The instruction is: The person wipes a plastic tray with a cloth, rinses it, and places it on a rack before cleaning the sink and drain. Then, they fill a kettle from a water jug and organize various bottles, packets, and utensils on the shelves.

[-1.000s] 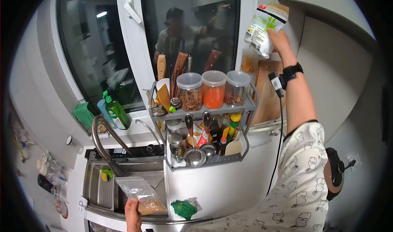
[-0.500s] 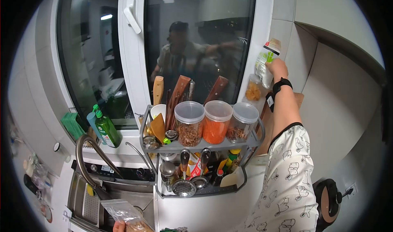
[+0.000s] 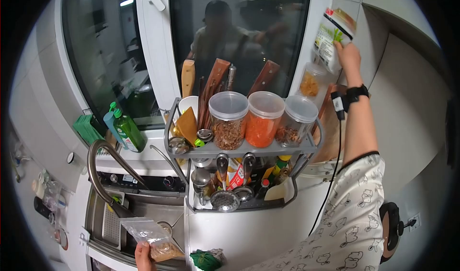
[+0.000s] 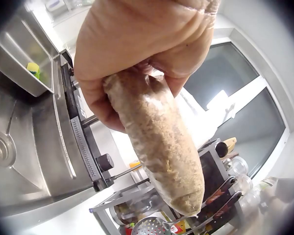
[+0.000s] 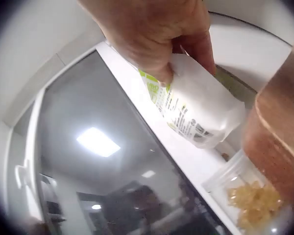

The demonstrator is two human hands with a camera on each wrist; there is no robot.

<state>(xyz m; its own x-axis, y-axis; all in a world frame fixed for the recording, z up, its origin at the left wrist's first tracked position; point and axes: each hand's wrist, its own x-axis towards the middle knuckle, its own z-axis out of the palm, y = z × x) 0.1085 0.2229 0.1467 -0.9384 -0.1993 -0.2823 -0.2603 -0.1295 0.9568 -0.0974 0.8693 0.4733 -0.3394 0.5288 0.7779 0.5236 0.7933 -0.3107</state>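
Note:
My right hand [image 3: 350,56] is raised at the right end of the window. It grips a white and green printed pouch [image 3: 330,42] just above a clear jar of yellow pieces [image 3: 309,83]. In the right wrist view, thumb and fingers pinch the pouch [image 5: 196,100], its lower end close to the jar [image 5: 250,200]. Over the sink's front edge, my left hand [image 3: 143,256] holds a clear zip bag [image 3: 160,244] with brown crumbly contents at its bottom. The left wrist view has this bag [image 4: 159,142] bulging out below the curled fingers.
A grey two-tier rack [image 3: 244,149] carries three lidded jars, knives and ladles. To its left are a tall faucet [image 3: 91,168] and a green soap bottle [image 3: 128,132]. A wooden board [image 3: 330,141] leans at the right. A green cloth [image 3: 205,260] lies on the counter's front edge.
The right hand's pouch dipped toward the jar of yellow pieces half a second ago and is higher above it now. The head view has shifted. My left hand keeps holding the zip bag.

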